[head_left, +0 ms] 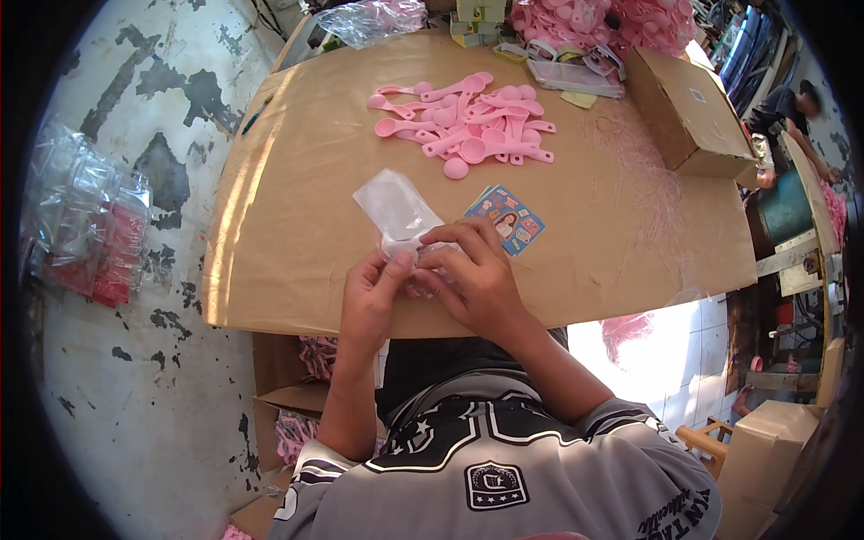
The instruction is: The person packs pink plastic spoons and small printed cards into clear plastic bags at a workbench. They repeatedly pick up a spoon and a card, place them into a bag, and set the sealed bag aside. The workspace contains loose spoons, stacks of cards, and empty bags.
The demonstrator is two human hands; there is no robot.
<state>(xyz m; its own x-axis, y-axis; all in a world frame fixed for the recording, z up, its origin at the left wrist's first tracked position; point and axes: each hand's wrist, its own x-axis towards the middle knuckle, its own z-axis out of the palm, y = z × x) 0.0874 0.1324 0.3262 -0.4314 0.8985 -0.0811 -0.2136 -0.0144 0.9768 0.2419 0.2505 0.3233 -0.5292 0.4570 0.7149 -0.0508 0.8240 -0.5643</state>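
Note:
Near the front of the table my left hand and my right hand meet, both closed with fingertips pinching thin clear plastic. Just beyond the fingers lie clear plastic bags, their near end running up to my hands. Something faintly pink shows beneath my fingers, too hidden to name. By my right hand's knuckles is a small stack of printed blue cards. Farther off, pink plastic measuring spoons are heaped in a loose pile, with a single spoon bowl at its near edge.
A closed cardboard box stands at the table's right side, beside a flat clear container. Bags of pink spoons are piled at the back. Plastic packs hang at the left. Another person sits far right.

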